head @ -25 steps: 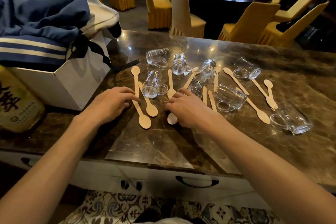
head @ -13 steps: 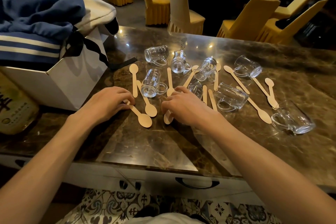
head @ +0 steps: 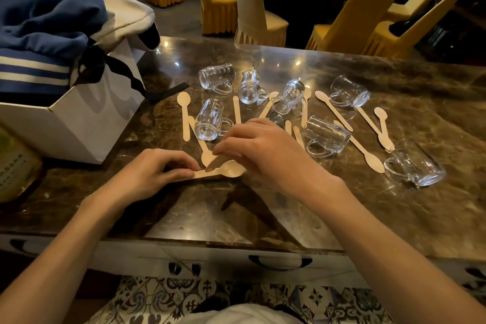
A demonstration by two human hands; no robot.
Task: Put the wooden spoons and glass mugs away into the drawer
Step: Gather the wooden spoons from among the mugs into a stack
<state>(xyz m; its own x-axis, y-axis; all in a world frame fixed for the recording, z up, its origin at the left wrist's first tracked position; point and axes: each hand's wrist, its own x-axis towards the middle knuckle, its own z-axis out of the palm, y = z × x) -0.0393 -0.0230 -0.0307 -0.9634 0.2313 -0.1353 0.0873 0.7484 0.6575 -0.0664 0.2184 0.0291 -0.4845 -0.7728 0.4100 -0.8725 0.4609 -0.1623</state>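
Several glass mugs lie on their sides on the dark marble counter (head: 263, 208), among them one (head: 209, 121) beside my hands and one (head: 415, 163) at the far right. Several wooden spoons are scattered between them, such as one (head: 185, 113) on the left and one (head: 366, 154) on the right. My left hand (head: 152, 173) pinches the handle end of a wooden spoon (head: 223, 171) held just above the counter. My right hand (head: 265, 152) grips spoons by their bowl end, right against the left hand's spoon. The drawer (head: 280, 262) below the counter edge is closed.
A white box (head: 86, 123) with blue and white clothes (head: 44, 21) and a black ribbon stands at the left. A yellow bottle (head: 15, 166) lies at the left edge. Yellow covered chairs (head: 349, 26) and a round dark table stand beyond the counter.
Both hands have picked spoons off the counter and drawn them back toward me, meeting in the middle. The camera has tilted down slightly.
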